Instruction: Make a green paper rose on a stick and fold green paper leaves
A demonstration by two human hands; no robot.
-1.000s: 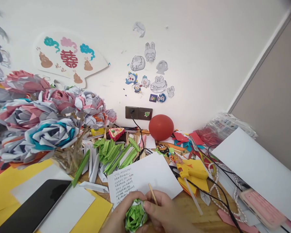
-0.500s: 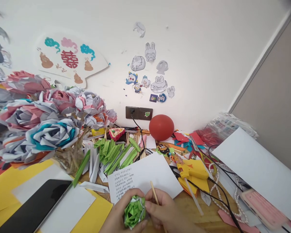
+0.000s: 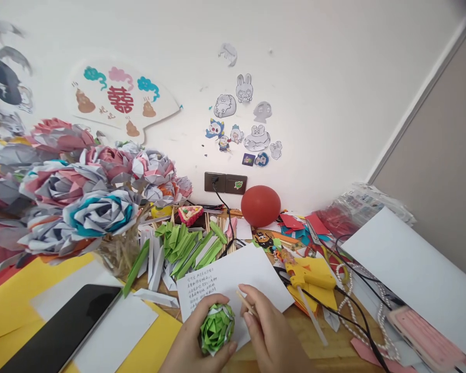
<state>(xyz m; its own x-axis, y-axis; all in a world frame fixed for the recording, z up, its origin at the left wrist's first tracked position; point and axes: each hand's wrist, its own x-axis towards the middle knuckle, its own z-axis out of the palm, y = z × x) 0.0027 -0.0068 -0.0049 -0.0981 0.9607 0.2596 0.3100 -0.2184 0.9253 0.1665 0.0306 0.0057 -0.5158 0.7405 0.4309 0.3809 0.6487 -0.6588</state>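
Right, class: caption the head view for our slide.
Left hand holds a green paper ball, right hand a thin stick, near a handwritten sheet.

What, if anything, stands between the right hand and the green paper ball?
Nothing visible: only a gap, with white paper beneath, separates the right hand, holding a wooden stick, from the green paper ball in the left hand.

Left hand [image 3: 189, 342] cupped, fingers curled; right hand [image 3: 267, 327] just beside it, thumb and fingers pinched, toward the tabletop's [image 3: 336, 351] near edge.
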